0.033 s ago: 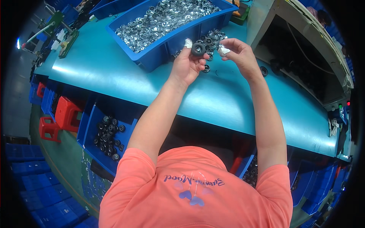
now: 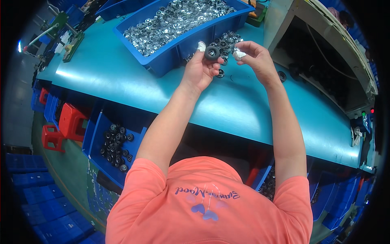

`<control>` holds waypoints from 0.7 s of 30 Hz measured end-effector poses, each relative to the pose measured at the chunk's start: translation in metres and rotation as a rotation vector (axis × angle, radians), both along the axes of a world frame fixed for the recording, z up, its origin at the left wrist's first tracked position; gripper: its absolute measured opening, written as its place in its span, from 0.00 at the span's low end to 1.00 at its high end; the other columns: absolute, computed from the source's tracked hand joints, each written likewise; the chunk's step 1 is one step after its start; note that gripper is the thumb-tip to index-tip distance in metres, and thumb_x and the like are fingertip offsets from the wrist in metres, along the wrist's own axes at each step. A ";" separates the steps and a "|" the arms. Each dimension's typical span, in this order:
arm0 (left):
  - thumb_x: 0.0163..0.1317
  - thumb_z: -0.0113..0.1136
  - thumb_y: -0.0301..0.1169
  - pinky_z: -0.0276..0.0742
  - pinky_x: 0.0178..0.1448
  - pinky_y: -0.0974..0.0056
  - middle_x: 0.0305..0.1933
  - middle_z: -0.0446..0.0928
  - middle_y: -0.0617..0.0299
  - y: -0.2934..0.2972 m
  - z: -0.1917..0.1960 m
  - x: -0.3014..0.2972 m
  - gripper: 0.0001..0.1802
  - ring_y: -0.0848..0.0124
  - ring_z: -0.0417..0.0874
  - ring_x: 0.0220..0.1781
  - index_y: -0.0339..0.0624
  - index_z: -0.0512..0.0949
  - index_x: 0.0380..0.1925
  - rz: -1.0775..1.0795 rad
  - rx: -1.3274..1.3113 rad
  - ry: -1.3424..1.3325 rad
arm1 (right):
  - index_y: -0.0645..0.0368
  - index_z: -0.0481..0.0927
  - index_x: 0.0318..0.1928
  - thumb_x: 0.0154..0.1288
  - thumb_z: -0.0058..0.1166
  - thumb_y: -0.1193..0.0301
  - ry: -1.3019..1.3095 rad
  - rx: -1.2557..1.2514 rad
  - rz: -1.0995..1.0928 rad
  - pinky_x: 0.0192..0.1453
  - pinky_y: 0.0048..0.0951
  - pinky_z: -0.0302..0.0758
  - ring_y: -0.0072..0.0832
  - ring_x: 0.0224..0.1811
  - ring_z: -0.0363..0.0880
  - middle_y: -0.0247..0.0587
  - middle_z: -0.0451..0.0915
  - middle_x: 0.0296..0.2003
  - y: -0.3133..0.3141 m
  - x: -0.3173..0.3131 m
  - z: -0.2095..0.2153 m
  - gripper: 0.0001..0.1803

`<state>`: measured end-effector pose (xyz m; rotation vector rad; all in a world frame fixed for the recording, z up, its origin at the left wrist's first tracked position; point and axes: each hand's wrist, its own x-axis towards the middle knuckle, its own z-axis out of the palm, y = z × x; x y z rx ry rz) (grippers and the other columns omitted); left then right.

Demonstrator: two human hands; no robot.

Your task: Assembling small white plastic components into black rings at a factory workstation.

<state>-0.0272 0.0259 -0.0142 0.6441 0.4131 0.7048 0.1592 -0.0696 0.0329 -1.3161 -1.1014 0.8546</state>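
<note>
My left hand [image 2: 199, 71] is closed around a small black rubber tire [image 2: 212, 53], held with its ring face up between thumb and fingers. White tape wraps the left thumb. To its right, my right hand [image 2: 259, 61] pinches a small shiny piece [image 2: 236, 49], which looks like a chrome wheel hub; fingers and a taped thumb cover most of it. The two hands are apart, above the table. Behind them a loose pile of chrome wheel hubs [image 2: 228, 38] lies beside a blue bin. One dark-centred hub [image 2: 220, 73] lies just below the left fingertips.
The long blue bin [image 2: 162, 51] full of chrome hubs stands on the teal table [image 2: 134, 87]. A pale-framed machine with a dark opening [image 2: 317, 53] is at right, a loose black tire [image 2: 282, 76] near it. Assembled wheels [image 2: 115, 146] fill a lower-left bin; red stools [image 2: 72, 122] stand beyond.
</note>
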 end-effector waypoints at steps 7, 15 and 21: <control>0.74 0.48 0.56 0.74 0.27 0.73 0.34 0.82 0.54 -0.001 0.001 -0.001 0.26 0.73 0.79 0.28 0.44 0.77 0.46 -0.010 0.008 0.016 | 0.63 0.82 0.50 0.58 0.66 0.73 0.009 0.011 0.021 0.47 0.26 0.80 0.24 0.45 0.82 0.37 0.84 0.42 0.002 0.002 -0.004 0.19; 0.73 0.51 0.55 0.78 0.28 0.71 0.32 0.81 0.54 -0.004 0.005 0.000 0.24 0.72 0.80 0.27 0.43 0.77 0.43 0.018 0.013 0.038 | 0.63 0.82 0.49 0.58 0.66 0.73 0.004 -0.001 0.014 0.48 0.26 0.78 0.23 0.43 0.81 0.37 0.84 0.42 0.000 -0.001 -0.001 0.18; 0.73 0.51 0.55 0.79 0.28 0.71 0.33 0.81 0.53 -0.003 0.004 -0.001 0.24 0.72 0.81 0.27 0.43 0.76 0.43 0.016 0.013 0.041 | 0.62 0.82 0.49 0.58 0.66 0.72 -0.005 -0.011 0.014 0.48 0.26 0.78 0.23 0.43 0.81 0.37 0.84 0.42 0.002 -0.001 -0.003 0.18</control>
